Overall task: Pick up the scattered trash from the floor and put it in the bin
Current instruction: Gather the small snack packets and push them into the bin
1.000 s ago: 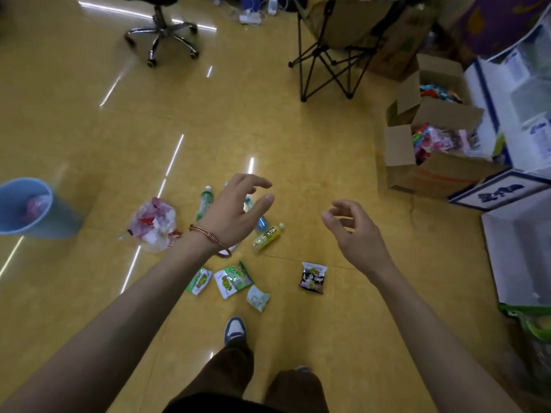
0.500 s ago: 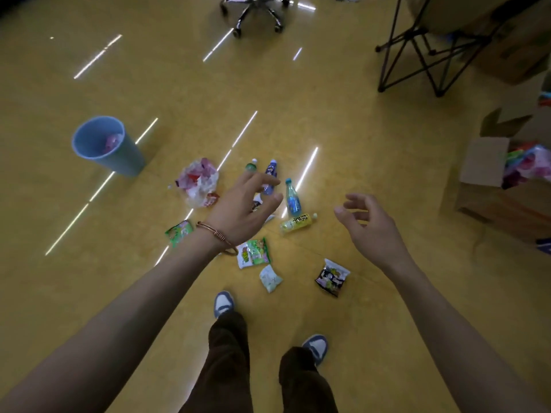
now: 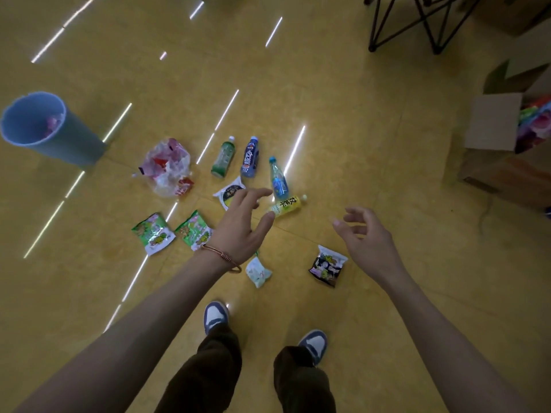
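Observation:
Trash lies scattered on the yellow floor ahead of my feet. A crumpled clear plastic bag (image 3: 167, 168) sits at the left, then a green bottle (image 3: 223, 158), a dark blue bottle (image 3: 250, 158), a light blue bottle (image 3: 278, 181) and a yellow bottle (image 3: 285, 206). Two green snack packets (image 3: 153, 234) (image 3: 193, 230), a round white packet (image 3: 231, 192), a pale small packet (image 3: 258, 272) and a black packet (image 3: 326, 266) lie nearer. The blue bin (image 3: 44, 128) stands far left with some trash inside. My left hand (image 3: 241, 226) hovers above the trash, fingers spread and empty. My right hand (image 3: 368, 241) hangs loosely curled, empty.
An open cardboard box (image 3: 504, 150) with colourful packets stands at the right edge. Black legs of a folding chair (image 3: 417, 25) reach down at the top right. My two shoes (image 3: 215, 315) (image 3: 313, 344) stand just behind the litter.
The view has tilted down and come closer to the trash. The bin has shifted left in view. Both hands stay empty and stretched out over the litter.

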